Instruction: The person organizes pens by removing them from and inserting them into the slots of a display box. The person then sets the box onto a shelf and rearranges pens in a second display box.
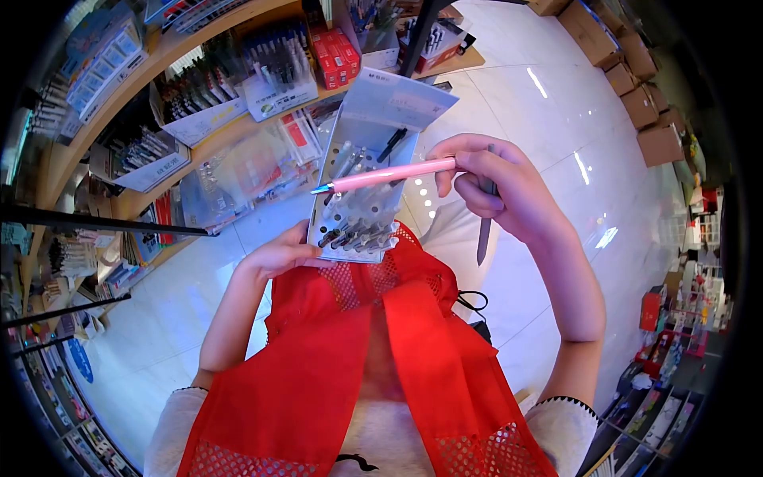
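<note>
The left hand [284, 253] gripped a rectangular, thin-walled, open-lidded box [389, 99] of clear-barrelled pens [358, 236]. Above it, a smooth pink pen [389, 174] lay near-horizontal, tip leftward, its rear pinched by the right hand [501, 184], which also held a tapered grey rod [484, 236].

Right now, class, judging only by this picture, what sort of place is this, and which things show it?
Probably a stationery shop: a wooden shelf carries boxes packed with pens, the left hand holds an open display box, and the right hand a pink pen.
</note>
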Available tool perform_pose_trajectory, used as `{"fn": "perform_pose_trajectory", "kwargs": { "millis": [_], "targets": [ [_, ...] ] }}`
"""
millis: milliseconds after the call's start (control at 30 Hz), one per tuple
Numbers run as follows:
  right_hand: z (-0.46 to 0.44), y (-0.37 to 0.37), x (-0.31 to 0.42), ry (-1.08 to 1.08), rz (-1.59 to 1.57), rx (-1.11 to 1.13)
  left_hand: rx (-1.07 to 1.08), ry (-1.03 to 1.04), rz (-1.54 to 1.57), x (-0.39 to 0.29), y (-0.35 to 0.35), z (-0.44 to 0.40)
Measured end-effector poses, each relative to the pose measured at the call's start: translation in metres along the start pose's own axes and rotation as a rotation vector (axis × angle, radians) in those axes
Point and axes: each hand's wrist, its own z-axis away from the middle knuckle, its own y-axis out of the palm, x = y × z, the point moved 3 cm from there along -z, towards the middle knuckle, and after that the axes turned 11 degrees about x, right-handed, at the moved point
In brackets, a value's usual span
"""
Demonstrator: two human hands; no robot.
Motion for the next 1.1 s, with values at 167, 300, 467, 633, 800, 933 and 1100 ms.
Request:
{"fn": "perform_pose_trajectory", "kwargs": {
  "millis": [167,300,467,633,800,933,1100],
  "targets": [
    [0.0,-0.008,-0.007,-0.035,-0.106,0.037,0.025,-0.111,-0.044,0.013,-0.012,-0.005],
    [-0.003,-0.014,-0.013,-0.023,-0.138,0.03,0.034,-0.186,-0.226,0.004,-0.012,-0.004],
    [-0.005,-0.022,-0.024,-0.008,-0.151,0.006,0.128,-0.196,-0.59,0.002,-0.037,-0.001],
    [0.002,-0.024,-0.03,-0.058,-0.133,0.022,0.174,-0.405,-0.652,-0.022,-0.039,-0.001],
    [0.033,-0.04,-0.02,-0.275,-0.19,0.125,0.435,-0.474,-0.671,-0.032,-0.05,-0.013],
    [0.031,-0.072,-0.004,-0.379,-0.042,-0.134,0.648,-0.396,-0.826,-0.024,-0.07,-0.024],
    [-0.081,-0.076,-0.023,-0.21,0.37,-0.198,0.703,-0.632,-0.86,-0.03,-0.062,-0.039]
  ]
}}
